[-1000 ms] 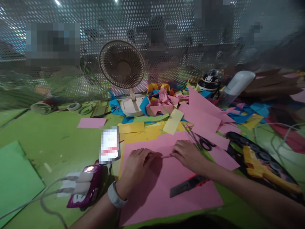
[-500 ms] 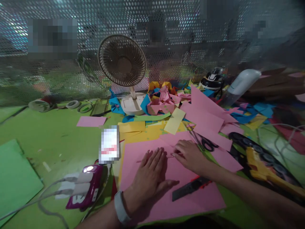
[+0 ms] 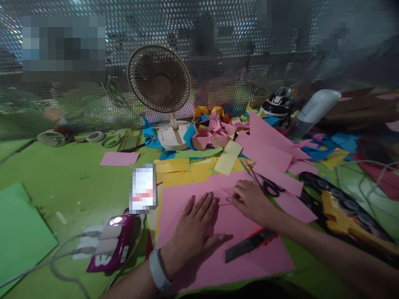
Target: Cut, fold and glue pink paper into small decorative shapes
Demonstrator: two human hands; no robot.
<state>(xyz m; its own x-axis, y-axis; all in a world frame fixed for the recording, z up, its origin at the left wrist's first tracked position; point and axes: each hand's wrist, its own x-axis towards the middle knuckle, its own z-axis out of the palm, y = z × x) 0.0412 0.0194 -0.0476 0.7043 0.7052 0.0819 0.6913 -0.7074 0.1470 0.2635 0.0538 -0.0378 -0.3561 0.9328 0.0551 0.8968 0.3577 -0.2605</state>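
Observation:
My left hand [image 3: 196, 226] lies flat with fingers stretched out on a large sheet of pink paper [image 3: 215, 270]. Just right of its fingertips, my right hand [image 3: 252, 201] is closed in a pinch at a thin pink paper piece [image 3: 225, 203], which lies over the sheet; its far edges blend into the pink below. A black and red utility knife [image 3: 246, 246] rests on the sheet under my right forearm. Beyond the right hand lie black-handled scissors [image 3: 271, 187], partly covered by pink paper.
A fan [image 3: 160, 81] stands at the back beside a pile of folded coloured paper [image 3: 215, 131]. Left are a phone [image 3: 142, 189], a purple power strip [image 3: 114, 249] with cables, and green paper [image 3: 21, 224]. A yellow glue gun [image 3: 339, 216] and a bottle [image 3: 321, 108] are right.
My right hand has shifted slightly right and away from my left hand, with more of the thin pink piece showing between them. My left hand stays nearly in place.

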